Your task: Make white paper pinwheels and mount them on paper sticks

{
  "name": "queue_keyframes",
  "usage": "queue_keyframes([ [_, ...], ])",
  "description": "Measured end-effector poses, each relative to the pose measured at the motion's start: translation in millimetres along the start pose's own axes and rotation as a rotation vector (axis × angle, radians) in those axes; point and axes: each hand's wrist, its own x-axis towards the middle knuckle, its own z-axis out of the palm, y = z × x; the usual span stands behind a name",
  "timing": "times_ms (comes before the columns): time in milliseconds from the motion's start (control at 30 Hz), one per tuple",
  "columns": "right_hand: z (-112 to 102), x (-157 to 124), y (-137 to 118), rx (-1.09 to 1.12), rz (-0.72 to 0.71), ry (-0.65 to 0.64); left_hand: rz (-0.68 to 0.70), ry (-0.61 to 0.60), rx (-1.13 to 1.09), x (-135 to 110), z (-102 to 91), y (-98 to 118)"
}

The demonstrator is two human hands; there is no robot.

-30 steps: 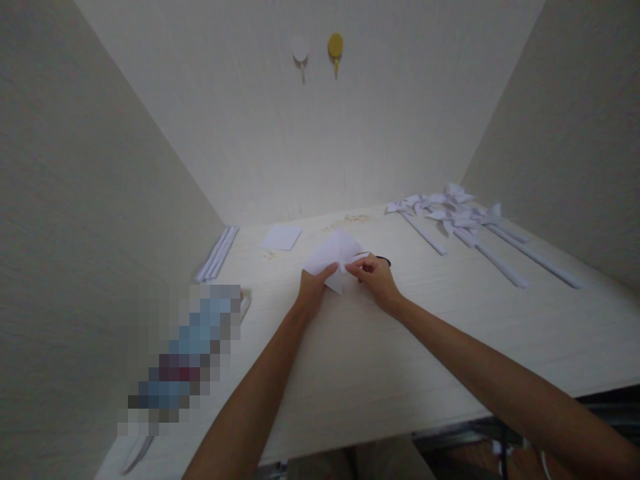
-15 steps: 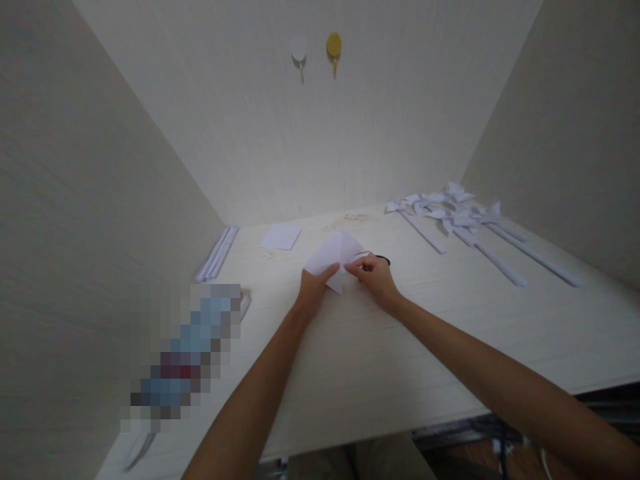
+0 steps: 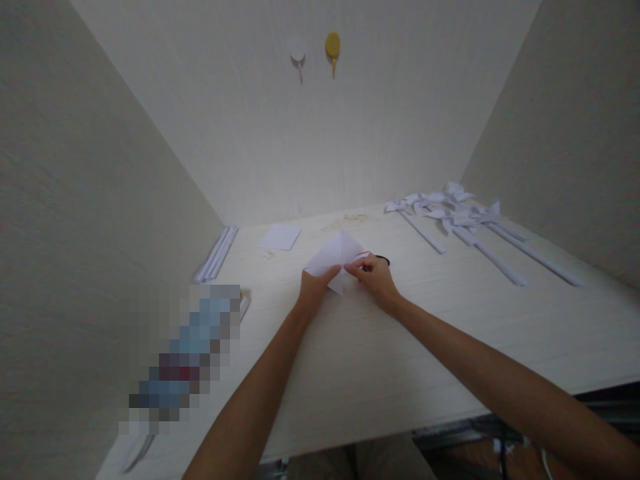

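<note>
A white square of paper point(image 3: 330, 252) with a crease down its middle is held up over the table, one corner pointing away from me. My left hand point(image 3: 315, 285) grips its left side, the thumb pressed near the centre. On the other side, my right hand point(image 3: 375, 277) pinches thumb and forefinger close to the same spot, by the paper's right part. Both thumb tips nearly meet there. Behind the right hand shows a black curved loop point(image 3: 383, 260); most of it is hidden, so its kind is unclear.
A flat paper square point(image 3: 281, 237) lies at the back left, near a bundle of rolled paper sticks point(image 3: 217, 253). Several paper pinwheels on sticks point(image 3: 460, 212) lie back right. A pixelated object point(image 3: 185, 353) occupies the left edge. Two hooks, one yellow point(image 3: 333, 45), hang on the wall.
Almost nothing differs. Both hands keep their hold on the paper, with only a very slight shift of the thumb and fingertips; the view has moved a touch.
</note>
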Motion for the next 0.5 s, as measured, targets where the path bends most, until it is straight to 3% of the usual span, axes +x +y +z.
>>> queue_keyframes([
  [200,0.1,-0.5,-2.1,-0.014,-0.027,0.011,-0.004,0.019,0.030,-1.4,1.1,1.0],
  [333,1.9,-3.6,0.7,0.050,0.062,0.005,0.012,0.019,0.039,-1.4,1.9,0.0],
  [500,3.9,-5.5,6.2,0.107,0.054,0.137,-0.003,0.008,0.075,-4.5,3.5,4.7],
])
